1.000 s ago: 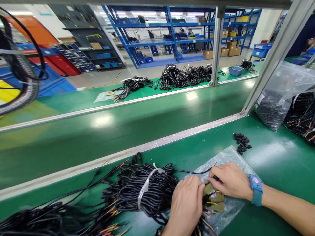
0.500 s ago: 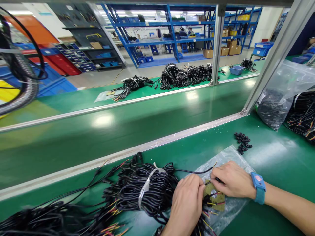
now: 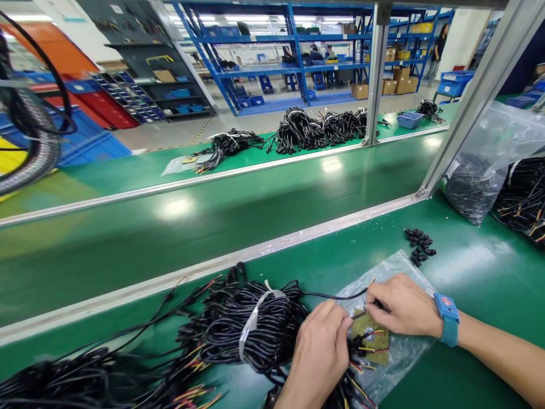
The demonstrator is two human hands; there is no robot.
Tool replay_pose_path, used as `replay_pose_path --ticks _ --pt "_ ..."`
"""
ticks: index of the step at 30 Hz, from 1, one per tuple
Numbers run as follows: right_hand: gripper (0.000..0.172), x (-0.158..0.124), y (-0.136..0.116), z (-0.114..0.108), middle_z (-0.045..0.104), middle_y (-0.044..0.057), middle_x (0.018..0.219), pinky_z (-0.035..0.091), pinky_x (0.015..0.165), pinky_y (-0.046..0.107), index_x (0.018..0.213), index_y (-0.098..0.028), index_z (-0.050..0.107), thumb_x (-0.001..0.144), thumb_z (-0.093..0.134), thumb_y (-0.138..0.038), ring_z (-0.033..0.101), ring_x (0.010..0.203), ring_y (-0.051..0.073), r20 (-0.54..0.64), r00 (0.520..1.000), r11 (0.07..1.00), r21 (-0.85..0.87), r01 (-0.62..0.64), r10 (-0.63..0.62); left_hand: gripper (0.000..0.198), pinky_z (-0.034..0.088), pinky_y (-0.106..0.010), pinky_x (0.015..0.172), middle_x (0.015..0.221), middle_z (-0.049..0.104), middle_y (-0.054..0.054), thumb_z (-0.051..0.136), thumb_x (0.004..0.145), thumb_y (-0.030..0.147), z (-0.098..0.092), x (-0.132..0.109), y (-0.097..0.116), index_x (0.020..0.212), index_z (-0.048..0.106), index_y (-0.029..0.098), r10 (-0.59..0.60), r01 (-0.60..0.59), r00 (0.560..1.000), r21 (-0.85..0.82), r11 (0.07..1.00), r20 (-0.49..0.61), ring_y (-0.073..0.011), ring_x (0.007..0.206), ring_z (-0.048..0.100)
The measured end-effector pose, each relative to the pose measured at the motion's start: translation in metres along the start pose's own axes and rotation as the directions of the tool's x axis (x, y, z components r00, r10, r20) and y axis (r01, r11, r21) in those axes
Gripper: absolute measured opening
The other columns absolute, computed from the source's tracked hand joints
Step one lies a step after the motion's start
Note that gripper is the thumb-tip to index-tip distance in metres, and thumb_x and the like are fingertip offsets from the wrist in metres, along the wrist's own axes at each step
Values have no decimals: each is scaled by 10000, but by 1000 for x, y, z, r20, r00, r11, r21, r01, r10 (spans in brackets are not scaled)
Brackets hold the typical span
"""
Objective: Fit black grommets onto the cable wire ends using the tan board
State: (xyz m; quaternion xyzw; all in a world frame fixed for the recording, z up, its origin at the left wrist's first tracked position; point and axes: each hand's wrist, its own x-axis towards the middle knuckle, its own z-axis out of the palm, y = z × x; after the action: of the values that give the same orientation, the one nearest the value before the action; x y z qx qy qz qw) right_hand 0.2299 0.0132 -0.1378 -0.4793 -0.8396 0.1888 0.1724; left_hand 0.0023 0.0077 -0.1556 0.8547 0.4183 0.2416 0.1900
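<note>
My left hand (image 3: 320, 353) is curled, its fingertips pinched at the black cable ends by a small olive card (image 3: 371, 336) that lies on a clear plastic bag (image 3: 394, 272). My right hand (image 3: 402, 305), with a blue wrist strap (image 3: 447, 319), pinches a thin black cable (image 3: 336, 296) at its end just above the card. That cable runs left into a bundle of black cables (image 3: 251, 329) tied with a white strap. Red and yellow wire tips stick out beside the card.
A small heap of black parts (image 3: 419, 246) lies beyond the bag. A plastic bag of black parts (image 3: 472, 184) and more cables (image 3: 523, 199) sit at the right. A green conveyor belt (image 3: 213, 210) runs across, with cable heaps (image 3: 315, 130) on the far bench.
Both hands have stayed at the card with only small finger shifts. The view has moved slightly.
</note>
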Motion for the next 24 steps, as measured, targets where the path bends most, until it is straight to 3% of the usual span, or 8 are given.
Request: replay_pose_path --ticks 13,20,24 --pt "60 -1 -4 7 629 -43 621 188 583 310 822 -195 613 864 606 -154 506 537 118 5 999 998 -32 -46 47 276 272 -339 576 645 582 -18 445 952 143 -2 6 5 690 489 218 22 -38 997 255 966 67 -209 594 555" --pt "79 -2 -4 10 641 -26 638 190 581 308 801 -187 603 877 598 -163 494 537 119 13 998 998 -32 -56 56 309 257 -343 567 604 568 1 435 984 166 -1 8 7 684 482 224 46 -61 997 277 959 62 -206 576 577" --pt "79 1 -3 4 584 -45 598 231 575 288 821 -188 614 893 598 -162 462 526 112 -30 996 994 76 -79 81 297 290 -326 580 651 571 0 421 1010 196 1 5 6 719 477 220 27 -28 1000 215 976 5 -195 606 571"
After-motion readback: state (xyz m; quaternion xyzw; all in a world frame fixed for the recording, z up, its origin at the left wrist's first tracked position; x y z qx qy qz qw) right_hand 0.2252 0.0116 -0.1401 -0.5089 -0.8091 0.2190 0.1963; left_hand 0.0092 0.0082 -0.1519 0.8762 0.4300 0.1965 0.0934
